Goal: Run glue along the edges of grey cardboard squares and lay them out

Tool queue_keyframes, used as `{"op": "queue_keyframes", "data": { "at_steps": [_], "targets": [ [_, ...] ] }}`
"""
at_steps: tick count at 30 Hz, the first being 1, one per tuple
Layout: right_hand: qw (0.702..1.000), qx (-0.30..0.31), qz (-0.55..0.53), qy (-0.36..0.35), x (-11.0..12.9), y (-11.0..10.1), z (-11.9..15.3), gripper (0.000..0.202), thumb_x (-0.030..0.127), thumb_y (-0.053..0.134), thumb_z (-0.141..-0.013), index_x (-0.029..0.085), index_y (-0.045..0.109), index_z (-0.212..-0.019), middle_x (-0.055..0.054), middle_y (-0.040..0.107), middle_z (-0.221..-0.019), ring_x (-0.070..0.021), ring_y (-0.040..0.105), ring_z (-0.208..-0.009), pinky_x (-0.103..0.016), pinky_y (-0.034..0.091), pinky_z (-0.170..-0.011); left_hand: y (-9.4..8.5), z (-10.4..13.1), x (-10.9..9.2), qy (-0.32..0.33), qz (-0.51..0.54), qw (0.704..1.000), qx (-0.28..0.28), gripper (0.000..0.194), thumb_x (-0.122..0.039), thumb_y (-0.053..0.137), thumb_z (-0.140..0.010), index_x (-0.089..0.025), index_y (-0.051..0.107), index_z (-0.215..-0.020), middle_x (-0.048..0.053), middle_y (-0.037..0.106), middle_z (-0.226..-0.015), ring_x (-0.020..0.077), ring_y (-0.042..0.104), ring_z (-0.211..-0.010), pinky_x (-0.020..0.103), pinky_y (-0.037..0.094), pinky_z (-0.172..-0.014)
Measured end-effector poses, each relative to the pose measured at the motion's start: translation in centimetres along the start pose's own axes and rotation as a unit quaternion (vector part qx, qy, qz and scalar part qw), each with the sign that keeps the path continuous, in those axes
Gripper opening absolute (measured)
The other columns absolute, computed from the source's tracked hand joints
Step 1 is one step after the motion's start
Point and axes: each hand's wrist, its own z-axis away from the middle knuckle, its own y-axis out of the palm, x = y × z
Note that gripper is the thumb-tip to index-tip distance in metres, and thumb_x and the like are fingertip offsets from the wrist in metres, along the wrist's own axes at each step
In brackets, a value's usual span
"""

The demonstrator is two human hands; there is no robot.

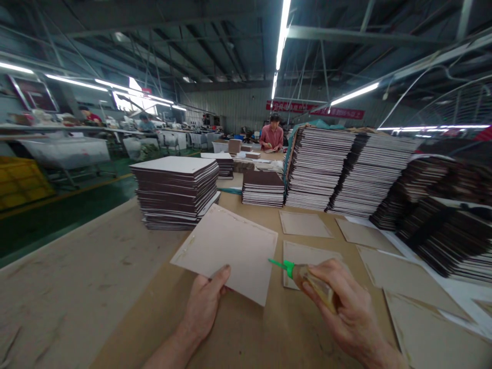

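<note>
My left hand (205,302) grips the near edge of a grey-beige board (230,251), thumb on top and fingers beneath, holding it tilted above the table. Thin lines of glue show along the board's far and left edges. In my right hand (346,302) is a glue bottle (321,289), squeezed between thumb and fingers, with a green nozzle (286,265) pointing left. Its tip is at the board's right edge; whether it touches cannot be made out. Just beyond the bottle, another board (307,251) lies on the table, partly hidden by my hand.
Several boards (411,277) lie flat along the right. A stack of dark-sided boards (177,192) stands at the left, a low stack (263,188) behind, and tall stacks (323,164) at the back right. Another person (271,136) works at the far end of the table (134,287).
</note>
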Motion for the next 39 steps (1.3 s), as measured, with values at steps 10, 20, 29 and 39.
{"op": "queue_keyframes", "data": {
  "at_steps": [10,20,29,39],
  "targets": [
    [0.995,0.057,0.051,-0.06,1.7,-0.4,1.7,0.036,0.008,0.046,-0.085,0.017,0.049,-0.12,-0.01,0.06,-0.095,-0.0181,0.063,-0.078,-0.027,0.053,-0.062,0.3,0.1,-0.3,0.005,0.022,0.999,0.035,0.033,-0.042,0.072,-0.073,-0.012,0.071,-0.086,0.004,0.07,-0.07,0.0194,0.061,-0.063,0.028,0.047,-0.057],
    [0.991,0.087,0.07,-0.076,2.0,-0.4,2.0,0.041,0.007,0.046,-0.08,0.016,0.049,-0.12,-0.012,0.062,-0.094,-0.0192,0.064,-0.076,-0.028,0.054,-0.061,0.5,0.0,-0.6,0.001,0.051,0.997,0.051,0.031,-0.04,0.072,-0.074,-0.012,0.069,-0.086,0.006,0.071,-0.075,0.0185,0.061,-0.061,0.029,0.052,-0.053],
    [0.991,0.086,0.057,-0.082,2.2,-0.1,2.8,0.039,0.008,0.046,-0.083,0.017,0.048,-0.121,-0.011,0.063,-0.095,-0.0194,0.065,-0.08,-0.026,0.054,-0.06,0.4,0.1,-0.4,0.004,0.059,0.997,0.04,0.031,-0.037,0.072,-0.074,-0.012,0.068,-0.091,0.004,0.071,-0.077,0.018,0.062,-0.062,0.028,0.053,-0.051],
    [0.996,0.048,0.077,-0.023,0.8,-0.9,1.5,0.027,0.015,0.051,-0.089,0.02,0.053,-0.116,-0.009,0.06,-0.097,-0.0177,0.063,-0.076,-0.027,0.052,-0.059,0.5,0.3,-0.8,-0.004,0.055,0.995,0.079,0.026,-0.036,0.072,-0.076,-0.012,0.068,-0.085,0.004,0.068,-0.073,0.017,0.06,-0.062,0.026,0.052,-0.05]
  ]
}}
